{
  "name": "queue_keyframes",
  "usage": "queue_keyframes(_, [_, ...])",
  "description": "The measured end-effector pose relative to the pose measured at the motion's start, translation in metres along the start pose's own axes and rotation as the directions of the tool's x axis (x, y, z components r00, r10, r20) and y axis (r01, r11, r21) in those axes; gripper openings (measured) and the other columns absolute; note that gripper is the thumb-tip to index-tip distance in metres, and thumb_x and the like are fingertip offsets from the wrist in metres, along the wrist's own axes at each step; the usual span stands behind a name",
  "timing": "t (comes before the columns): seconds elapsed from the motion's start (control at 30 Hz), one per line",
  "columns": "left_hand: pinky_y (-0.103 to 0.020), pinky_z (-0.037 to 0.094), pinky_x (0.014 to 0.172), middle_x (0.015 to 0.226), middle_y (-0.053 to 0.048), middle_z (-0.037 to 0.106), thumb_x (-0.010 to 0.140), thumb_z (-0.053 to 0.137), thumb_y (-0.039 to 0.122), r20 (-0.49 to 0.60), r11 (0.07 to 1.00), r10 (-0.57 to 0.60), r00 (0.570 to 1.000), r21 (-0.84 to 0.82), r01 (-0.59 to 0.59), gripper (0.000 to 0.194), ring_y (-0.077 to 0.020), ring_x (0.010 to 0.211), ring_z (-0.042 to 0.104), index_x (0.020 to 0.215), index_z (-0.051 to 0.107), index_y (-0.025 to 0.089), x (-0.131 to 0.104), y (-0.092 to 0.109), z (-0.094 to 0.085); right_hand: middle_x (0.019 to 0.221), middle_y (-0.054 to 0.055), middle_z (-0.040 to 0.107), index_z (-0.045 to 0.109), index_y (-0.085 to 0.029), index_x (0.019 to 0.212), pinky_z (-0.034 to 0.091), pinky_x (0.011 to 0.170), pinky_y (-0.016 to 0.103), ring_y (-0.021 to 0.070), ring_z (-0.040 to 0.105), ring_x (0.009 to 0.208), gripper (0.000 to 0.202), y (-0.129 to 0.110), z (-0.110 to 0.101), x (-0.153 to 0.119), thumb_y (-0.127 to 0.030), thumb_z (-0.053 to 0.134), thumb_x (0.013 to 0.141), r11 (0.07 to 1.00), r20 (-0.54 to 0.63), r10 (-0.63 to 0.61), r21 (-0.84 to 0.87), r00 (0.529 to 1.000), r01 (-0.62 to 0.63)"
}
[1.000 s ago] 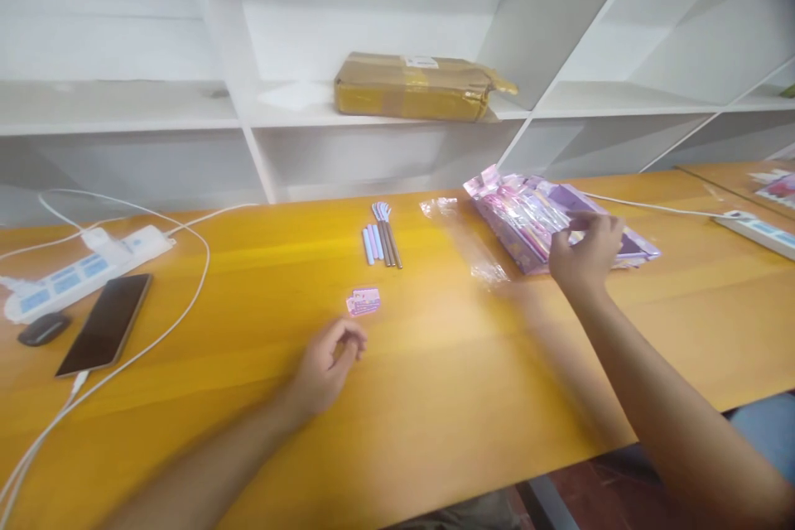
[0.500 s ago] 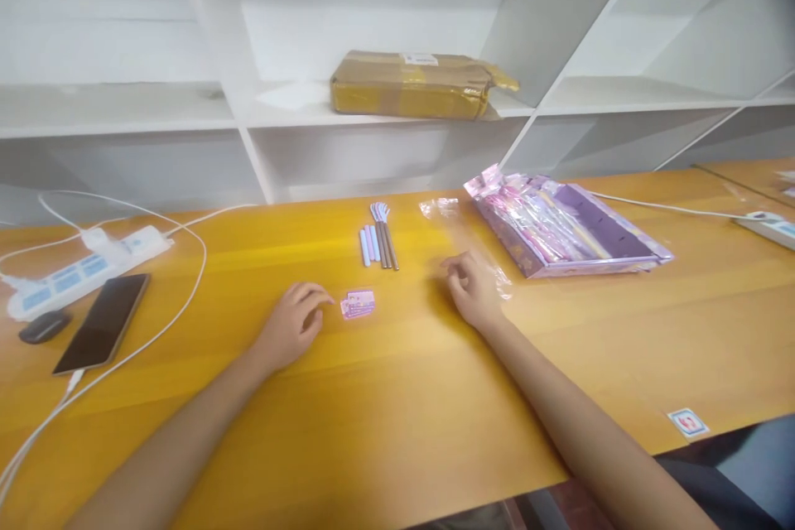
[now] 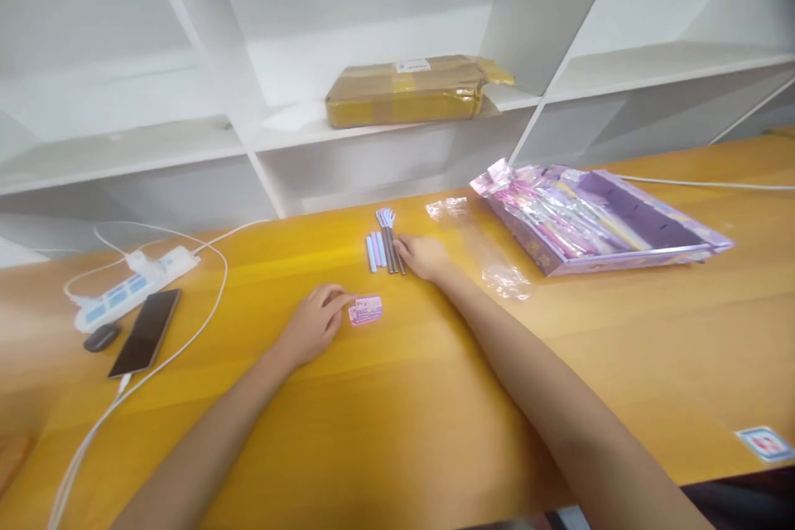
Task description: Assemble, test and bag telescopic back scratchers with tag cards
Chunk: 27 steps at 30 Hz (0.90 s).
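My left hand (image 3: 315, 321) rests on the table with its fingers apart, the index fingertip at the edge of a small stack of pink and purple cards (image 3: 366, 311). My right hand (image 3: 423, 257) has its fingers curled at the rightmost of several slim dark rods (image 3: 389, 252) and appears to pinch it. Striped, curled tops (image 3: 385, 218) show at the far end of these rods. Immediately left of them lie several short pale blue and lilac sticks (image 3: 375, 251), side by side.
Clear plastic wrappers (image 3: 506, 280) lie right of my right hand. Beyond is a purple box (image 3: 633, 258) of wrapped pink and yellow items. At left are a phone (image 3: 146, 331), a black mouse-like object (image 3: 101, 338), a power strip (image 3: 180, 263) and cables. A taped carton (image 3: 403, 103) sits on the shelf.
My right hand has moved left from beside the wrapper to the dark rods. My left hand stays by the cards, its index finger now at their edge. The view has shifted and tilted slightly.
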<state>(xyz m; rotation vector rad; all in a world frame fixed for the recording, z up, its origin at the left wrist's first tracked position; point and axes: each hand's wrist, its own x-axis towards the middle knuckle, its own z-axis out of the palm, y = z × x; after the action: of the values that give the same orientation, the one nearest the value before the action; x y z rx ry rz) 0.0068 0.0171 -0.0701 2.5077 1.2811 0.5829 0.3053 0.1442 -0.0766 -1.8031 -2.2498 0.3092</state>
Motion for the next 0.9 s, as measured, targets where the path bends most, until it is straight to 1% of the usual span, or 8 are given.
queue_keyframes(0.17, [-0.038,0.053,0.094,0.124,-0.010,0.062,0.106,0.040,0.025,-0.042,0.995,-0.099,0.994,0.030,0.100,0.043,-0.0226,0.104,0.065,0.144,0.060,0.025,0.059,-0.016,0.008,0.106,0.016,0.076,0.070,-0.017,0.112,0.042,0.075,0.030,0.0259,0.070,0.093,0.042,-0.003,0.000,0.004,-0.047,0.041,0.108,0.998,0.028,0.065,-0.017,0.997,-0.064])
queue_keyframes(0.27, [-0.040,0.053,0.095,0.121,-0.010,0.062,0.106,0.044,0.036,-0.097,0.983,-0.175,0.980,0.039,0.180,0.043,-0.0249,0.104,0.065,0.145,0.057,0.024,0.099,-0.020,0.021,0.106,0.018,0.076,0.073,-0.016,0.110,0.045,0.077,0.032,0.0273,0.071,0.092,0.042,0.000,-0.004,-0.002,-0.048,0.046,0.104,0.996,0.056,0.087,-0.037,0.995,-0.085])
queue_keyframes(0.37, [-0.045,0.051,0.099,0.117,-0.012,0.062,0.100,0.057,0.049,-0.140,0.968,-0.240,0.961,0.044,0.248,0.055,-0.0299,0.109,0.063,0.146,0.053,0.018,0.124,-0.021,0.035,0.100,0.018,0.077,0.076,-0.016,0.097,0.046,0.076,0.032,0.0277,0.071,0.090,0.039,0.002,-0.012,-0.002,-0.048,0.054,0.099,0.996,0.090,0.082,-0.053,0.993,-0.077])
queue_keyframes(0.47, [-0.048,0.049,0.103,0.116,-0.014,0.061,0.096,0.063,0.044,-0.169,0.956,-0.279,0.945,0.045,0.290,0.064,-0.0319,0.112,0.061,0.149,0.046,0.012,0.131,-0.023,0.043,0.095,0.018,0.076,0.078,-0.015,0.091,0.047,0.075,0.033,0.0285,0.071,0.088,0.036,0.003,-0.017,0.003,-0.046,0.059,0.095,0.997,0.108,0.064,-0.060,0.992,-0.058])
queue_keyframes(0.63, [-0.042,0.051,0.101,0.115,-0.011,0.061,0.095,0.057,0.023,-0.165,0.957,-0.281,0.945,0.026,0.289,0.050,-0.0267,0.107,0.063,0.144,0.050,0.016,0.128,-0.026,0.043,0.091,0.018,0.077,0.079,-0.014,0.096,0.048,0.078,0.032,0.0286,0.071,0.092,0.036,0.001,-0.019,0.008,-0.045,0.060,0.094,0.998,0.117,0.049,-0.055,0.992,-0.043])
queue_keyframes(0.7, [-0.043,0.051,0.102,0.118,-0.012,0.060,0.098,0.054,0.025,-0.180,0.954,-0.289,0.940,0.024,0.298,0.046,-0.0271,0.109,0.063,0.143,0.050,0.016,0.128,-0.024,0.043,0.092,0.019,0.076,0.079,-0.013,0.098,0.049,0.079,0.033,0.0292,0.071,0.092,0.036,0.000,-0.018,0.008,-0.042,0.057,0.095,0.998,0.111,0.050,-0.046,0.992,-0.045])
queue_keyframes(0.8, [-0.047,0.049,0.106,0.123,-0.013,0.058,0.095,0.062,0.031,-0.209,0.948,-0.304,0.929,0.033,0.317,0.050,-0.0304,0.114,0.061,0.142,0.050,0.017,0.129,-0.020,0.046,0.091,0.019,0.076,0.078,-0.013,0.098,0.049,0.079,0.033,0.0291,0.071,0.091,0.035,-0.001,-0.016,0.007,-0.040,0.057,0.094,0.998,0.102,0.055,-0.017,0.993,-0.054])
queue_keyframes(0.9, [-0.048,0.048,0.108,0.127,-0.014,0.056,0.089,0.065,0.020,-0.245,0.933,-0.339,0.908,0.036,0.358,0.050,-0.0315,0.119,0.060,0.138,0.052,0.019,0.128,-0.020,0.049,0.087,0.018,0.076,0.078,-0.014,0.090,0.048,0.079,0.032,0.0288,0.070,0.091,0.028,-0.001,-0.015,0.008,-0.036,0.061,0.091,0.997,0.090,0.067,0.036,0.994,-0.070])
